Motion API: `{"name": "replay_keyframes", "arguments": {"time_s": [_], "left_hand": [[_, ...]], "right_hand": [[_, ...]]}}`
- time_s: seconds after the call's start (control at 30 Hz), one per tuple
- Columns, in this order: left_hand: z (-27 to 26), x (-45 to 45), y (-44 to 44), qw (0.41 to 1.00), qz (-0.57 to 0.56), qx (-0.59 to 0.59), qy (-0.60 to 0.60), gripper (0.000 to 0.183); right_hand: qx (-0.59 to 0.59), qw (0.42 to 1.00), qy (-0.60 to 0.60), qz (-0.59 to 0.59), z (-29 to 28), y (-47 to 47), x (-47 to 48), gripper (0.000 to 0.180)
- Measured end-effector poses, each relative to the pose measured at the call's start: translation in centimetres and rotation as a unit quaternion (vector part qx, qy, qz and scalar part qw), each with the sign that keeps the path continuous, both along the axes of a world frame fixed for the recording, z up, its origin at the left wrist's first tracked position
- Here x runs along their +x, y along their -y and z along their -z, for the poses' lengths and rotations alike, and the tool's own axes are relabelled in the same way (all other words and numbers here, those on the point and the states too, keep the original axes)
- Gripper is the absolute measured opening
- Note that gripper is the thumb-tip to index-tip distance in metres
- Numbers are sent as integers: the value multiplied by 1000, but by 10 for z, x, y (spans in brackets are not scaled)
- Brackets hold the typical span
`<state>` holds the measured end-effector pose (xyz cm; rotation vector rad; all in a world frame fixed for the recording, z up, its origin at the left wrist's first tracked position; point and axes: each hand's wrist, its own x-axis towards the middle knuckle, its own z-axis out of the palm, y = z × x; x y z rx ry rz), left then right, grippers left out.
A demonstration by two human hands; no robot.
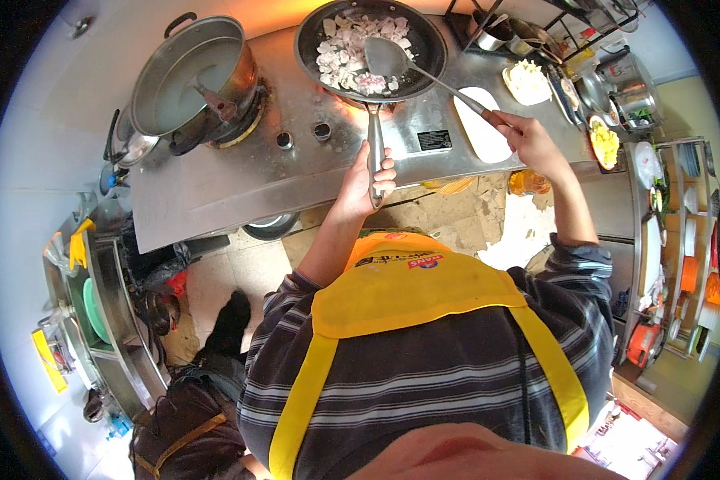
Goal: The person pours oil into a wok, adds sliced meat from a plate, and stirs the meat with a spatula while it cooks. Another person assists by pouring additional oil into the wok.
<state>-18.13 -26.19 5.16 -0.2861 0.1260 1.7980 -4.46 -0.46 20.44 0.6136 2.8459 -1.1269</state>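
Pale, sliced meat (342,54) lies in a dark frying pan (429,66) over a lit burner at the back of the counter. My left hand (363,180) is wrapped around the pan's grey handle (375,135). In my right hand (531,144) is the brown grip of a metal cooking spatula (387,57). The spatula's broad blade rests on or just above the meat, towards the right of the heap; the exact contact cannot be told. Below my right hand and the spatula's shaft lies a white oblong plate (480,141).
A large pot (144,102) of cloudy liquid, a ladle (216,105) in it, stands on the left burner. Plates of pale cut food (528,84) and yellow food (604,144) are at right. A black rack (474,30) rises behind. Another person (192,420) is close behind my left side.
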Motion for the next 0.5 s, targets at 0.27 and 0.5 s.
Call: {"name": "replay_keyframes", "arguments": {"time_s": [0.27, 0.5], "left_hand": [[4, 0, 1, 1000, -3, 11, -1, 41], [3, 0, 0, 1000, -2, 2, -9, 41]], "right_hand": [[-68, 995, 66, -6, -11, 11, -4, 32], [-30, 999, -4, 11, 11, -15, 0, 33]]}}
